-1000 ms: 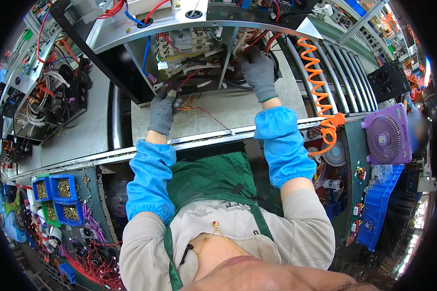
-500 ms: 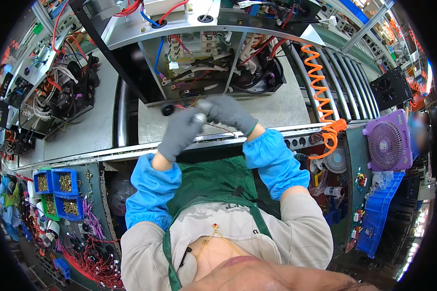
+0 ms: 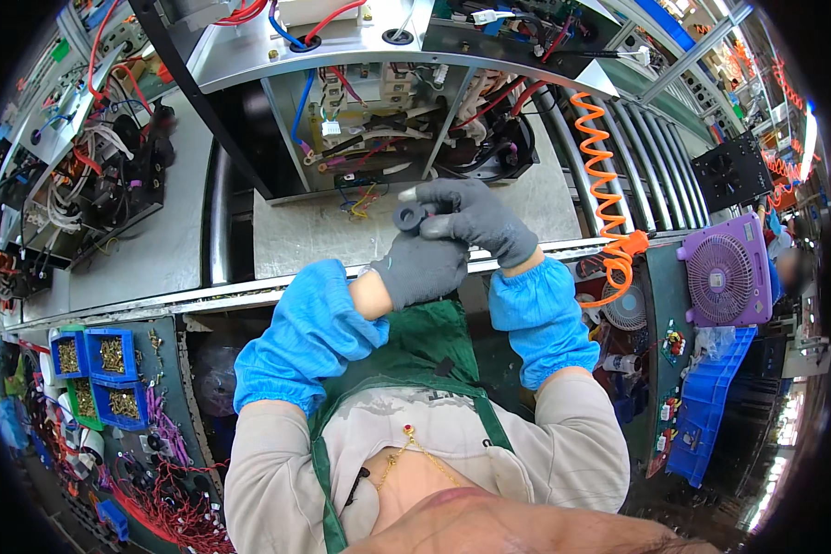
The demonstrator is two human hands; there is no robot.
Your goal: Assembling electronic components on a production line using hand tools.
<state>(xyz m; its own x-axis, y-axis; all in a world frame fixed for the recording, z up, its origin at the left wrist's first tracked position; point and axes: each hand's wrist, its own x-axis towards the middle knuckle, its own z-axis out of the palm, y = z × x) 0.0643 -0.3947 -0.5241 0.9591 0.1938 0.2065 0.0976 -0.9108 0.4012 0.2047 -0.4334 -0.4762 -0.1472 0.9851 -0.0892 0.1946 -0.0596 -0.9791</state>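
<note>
A thick black ring [image 3: 410, 217], with a hole through its middle, is held up in front of the metal cabinet [image 3: 369, 148]. The thumb and forefinger of my right hand [image 3: 483, 220], in a grey glove, close about it. My left hand [image 3: 423, 270], gloved alike, is curled just beneath the ring and against the right hand. Its fingertips are partly hidden, so what it grips does not show. Thin coloured wires [image 3: 365, 201] with a small connector lie at the cabinet's lower edge, left of the ring.
A coiled orange air hose [image 3: 600, 157] hangs at the right by the rollers [image 3: 651, 157]. A purple fan [image 3: 722, 277] stands at far right. Blue bins of brass-coloured fasteners [image 3: 111, 355] sit at lower left. Another wired unit [image 3: 111, 185] is on the left bench.
Both hands have shifted right and slightly nearer. The black ring, earlier hanging left of the left hand, is now between the hands. The loose wires show more plainly.
</note>
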